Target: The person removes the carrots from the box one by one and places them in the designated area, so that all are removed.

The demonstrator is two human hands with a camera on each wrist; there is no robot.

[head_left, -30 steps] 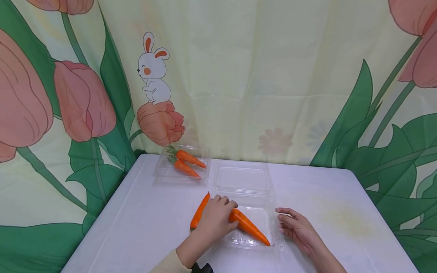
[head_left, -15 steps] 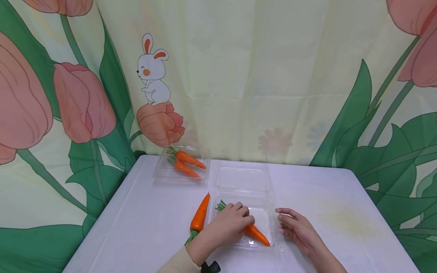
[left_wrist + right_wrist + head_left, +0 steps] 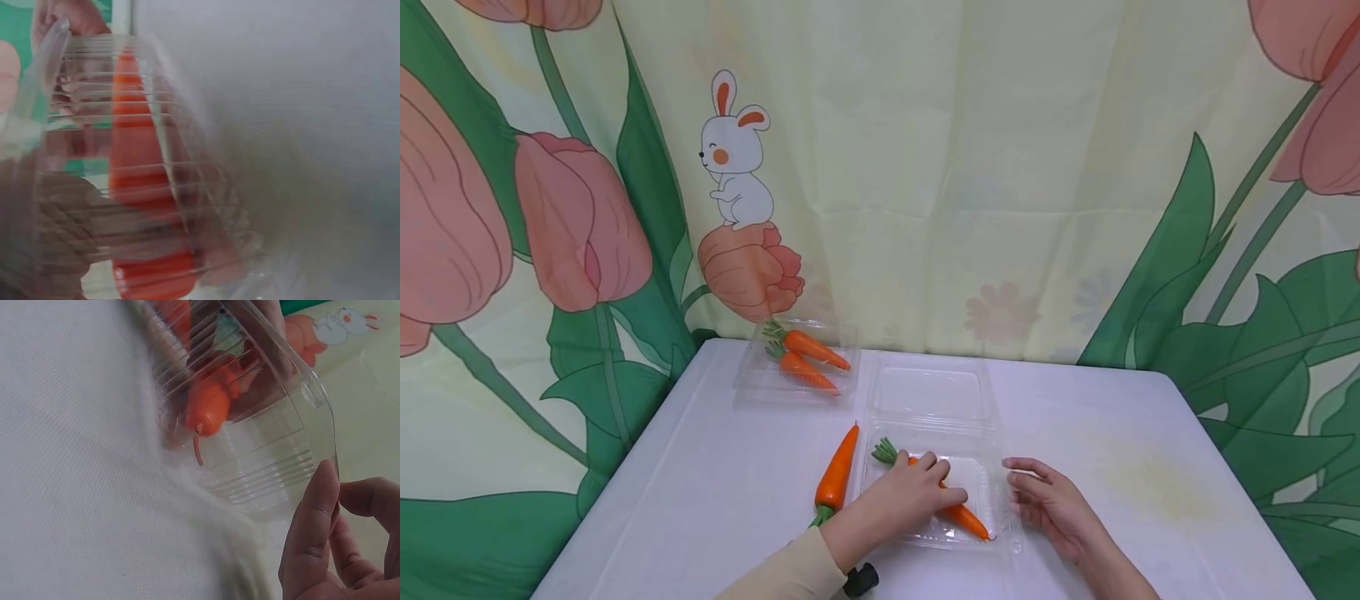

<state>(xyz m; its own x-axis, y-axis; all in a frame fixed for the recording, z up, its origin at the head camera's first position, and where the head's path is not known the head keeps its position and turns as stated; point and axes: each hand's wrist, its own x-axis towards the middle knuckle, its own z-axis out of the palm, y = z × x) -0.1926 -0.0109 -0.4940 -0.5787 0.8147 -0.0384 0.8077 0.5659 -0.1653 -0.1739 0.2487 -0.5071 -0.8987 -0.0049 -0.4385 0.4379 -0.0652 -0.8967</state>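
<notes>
My left hand (image 3: pixel 913 497) reaches into an open clear plastic clamshell container (image 3: pixel 976 473) and grips an orange carrot (image 3: pixel 964 522) lying slantwise there. Green stem ends show beyond the fingers, and the tip points toward the container's near right corner. Part of the carrot is hidden beneath the hand. In the left wrist view, the carrot (image 3: pixel 134 150) and fingers appear through the ribbed wall. My right hand (image 3: pixel 1054 506) is at the container's right side; the right wrist view shows its thumb and finger pinching the rim (image 3: pixel 336 440).
Another carrot (image 3: pixel 838 471) lies left of the container, its green end partly behind my left forearm. The open lid (image 3: pixel 932 392) lies flat behind the base. A second clear container (image 3: pixel 752 379) with two carrots (image 3: pixel 812 348) stands at the back left, near the printed curtain (image 3: pixel 1022 167).
My left hand has moved right with the carrot, then shifted slightly back along it, leaving more of the green end exposed. The right hand stays in place.
</notes>
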